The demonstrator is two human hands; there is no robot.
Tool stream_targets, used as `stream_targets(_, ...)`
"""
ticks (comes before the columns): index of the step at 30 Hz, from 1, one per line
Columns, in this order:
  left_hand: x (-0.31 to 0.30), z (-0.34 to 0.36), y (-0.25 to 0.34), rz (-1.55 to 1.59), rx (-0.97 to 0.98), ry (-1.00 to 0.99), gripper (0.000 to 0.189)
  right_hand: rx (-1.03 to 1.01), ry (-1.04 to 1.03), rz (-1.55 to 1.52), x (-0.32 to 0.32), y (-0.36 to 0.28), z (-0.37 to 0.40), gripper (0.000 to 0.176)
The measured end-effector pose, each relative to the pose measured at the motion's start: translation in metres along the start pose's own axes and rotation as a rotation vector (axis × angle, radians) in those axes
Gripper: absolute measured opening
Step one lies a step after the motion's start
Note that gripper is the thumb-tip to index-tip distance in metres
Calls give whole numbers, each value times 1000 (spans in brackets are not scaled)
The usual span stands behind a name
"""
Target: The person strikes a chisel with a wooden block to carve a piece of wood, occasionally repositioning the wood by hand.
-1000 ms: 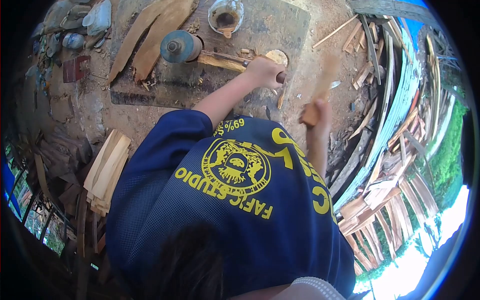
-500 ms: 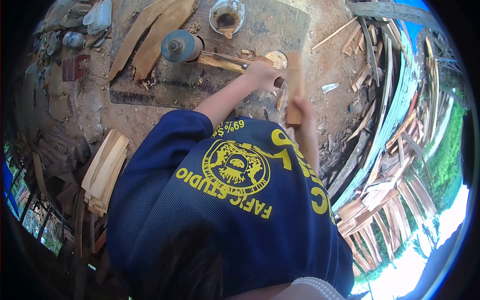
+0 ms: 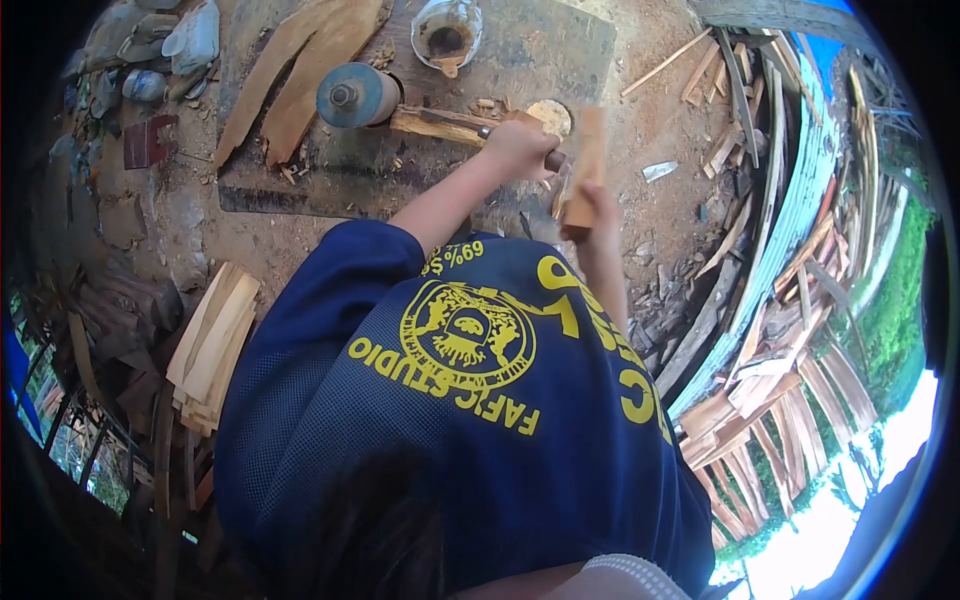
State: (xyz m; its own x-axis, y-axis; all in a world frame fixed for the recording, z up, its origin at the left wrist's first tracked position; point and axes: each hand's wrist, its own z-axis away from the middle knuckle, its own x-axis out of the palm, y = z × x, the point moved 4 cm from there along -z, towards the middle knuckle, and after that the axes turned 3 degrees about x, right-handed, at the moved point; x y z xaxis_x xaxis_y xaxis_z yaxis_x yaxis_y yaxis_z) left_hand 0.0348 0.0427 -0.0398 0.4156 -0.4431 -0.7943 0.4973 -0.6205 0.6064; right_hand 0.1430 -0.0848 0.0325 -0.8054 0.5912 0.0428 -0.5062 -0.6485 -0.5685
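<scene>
My left hand (image 3: 520,150) is wrapped round the dark handle of a chisel (image 3: 555,161), whose metal shank (image 3: 485,131) points left at a long piece of wood (image 3: 440,124). The left end of this wood lies against a round blue-topped cylinder (image 3: 350,95). In my right hand (image 3: 599,218) is a squared wooden block (image 3: 587,160), held upright by its lower end, just right of the chisel handle and apart from it. A pale round piece of wood (image 3: 551,117) lies beyond my left hand.
A dark board (image 3: 350,185) lies on the ground under the work. On it are a flat brown plank (image 3: 290,60) and a white bucket (image 3: 446,35). Stacked pale slats (image 3: 215,340) stand at the left. Long wood strips (image 3: 770,200) and a blue sheet (image 3: 790,230) line the right.
The block in my right hand has tilted slightly and shifted a little down. The chisel handle shows more clearly beyond my left hand. The whole view has shifted slightly.
</scene>
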Motion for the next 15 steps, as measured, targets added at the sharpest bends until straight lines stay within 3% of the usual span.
stream_targets(2,-6,0,0,36,114,171,23,-155,107,-195,-29,-17,-4,33)
stream_targets(6,-15,-5,-1,67,63,169,24,-364,336,-411,-51,-56,14,34)
stream_targets(8,-20,-6,-1,68,49,180,26,-585,544,-468,-56,-49,13,36)
stream_targets(9,-19,-6,-1,66,49,182,26,-598,274,-434,-52,-16,-6,37)
stream_targets(11,-7,-9,-4,-23,-28,107,25,-155,103,462,-14,33,-25,37)
stream_targets(15,-5,-4,-2,-1,151,227,24,-9,-14,253,-9,-5,9,35)
